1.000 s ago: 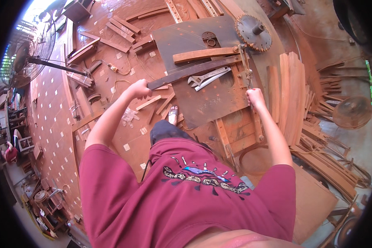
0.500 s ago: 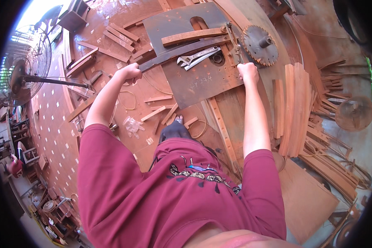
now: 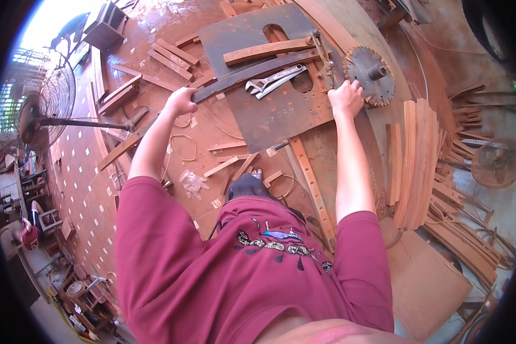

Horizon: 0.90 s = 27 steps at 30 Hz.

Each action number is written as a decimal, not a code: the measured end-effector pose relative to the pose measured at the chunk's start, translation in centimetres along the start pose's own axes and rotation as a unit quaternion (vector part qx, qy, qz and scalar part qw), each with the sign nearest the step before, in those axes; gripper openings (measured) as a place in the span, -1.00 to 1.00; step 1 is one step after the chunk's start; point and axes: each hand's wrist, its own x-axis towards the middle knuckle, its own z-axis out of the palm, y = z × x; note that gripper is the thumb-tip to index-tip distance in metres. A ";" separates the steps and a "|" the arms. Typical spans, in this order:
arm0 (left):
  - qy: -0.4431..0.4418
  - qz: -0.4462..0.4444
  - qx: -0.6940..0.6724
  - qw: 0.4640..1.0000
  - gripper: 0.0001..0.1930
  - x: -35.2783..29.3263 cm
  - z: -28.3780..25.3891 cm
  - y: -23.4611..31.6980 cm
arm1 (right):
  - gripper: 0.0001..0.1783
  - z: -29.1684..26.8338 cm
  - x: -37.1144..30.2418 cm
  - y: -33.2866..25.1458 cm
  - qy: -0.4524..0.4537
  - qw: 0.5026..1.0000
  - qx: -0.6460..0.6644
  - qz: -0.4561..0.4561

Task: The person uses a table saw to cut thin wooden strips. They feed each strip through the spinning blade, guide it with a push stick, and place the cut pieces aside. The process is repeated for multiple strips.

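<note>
My left hand (image 3: 182, 101) is closed around the left end of a dark curved wooden bar (image 3: 241, 74) that lies across the metal machine table (image 3: 258, 120). Behind this bar a lighter curved wood piece (image 3: 269, 51) lies alongside it. A metal lever clamp (image 3: 322, 51) stands at their right end. My right hand (image 3: 346, 100) is at the near end of the clamp's handle, its fingers curled loosely around it; the grip is partly hidden. An adjustable wrench (image 3: 269, 81) lies on the table in front of the bar, next to a second wrench (image 3: 284, 82).
A toothed circular saw blade (image 3: 370, 74) stands just right of my right hand. Stacked wood strips (image 3: 413, 166) are at the right. Cut wood pieces (image 3: 175, 57) and a crumpled clear plastic bag (image 3: 193, 183) lie on the tiled floor. A standing fan (image 3: 37, 117) is at far left.
My right hand has loosened from a tight fist, with its fingers lifting a little apart. My left hand keeps its grip on the bar. The whole view has shifted slightly.
</note>
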 end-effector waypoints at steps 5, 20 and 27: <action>0.139 0.104 0.060 0.983 -0.29 0.6 2.0 -0.3 | -0.79 3.5 0.0 0.3 0.111 0.984 -0.093 -0.108; -0.040 -0.087 -0.133 0.987 -0.58 4.8 3.9 1.0 | -0.83 6.4 6.0 3.9 -0.314 0.849 0.418 0.076; -0.073 -0.103 -0.162 0.979 -0.65 1.7 7.0 2.2 | -0.89 7.8 3.1 7.0 -0.341 0.845 0.407 0.072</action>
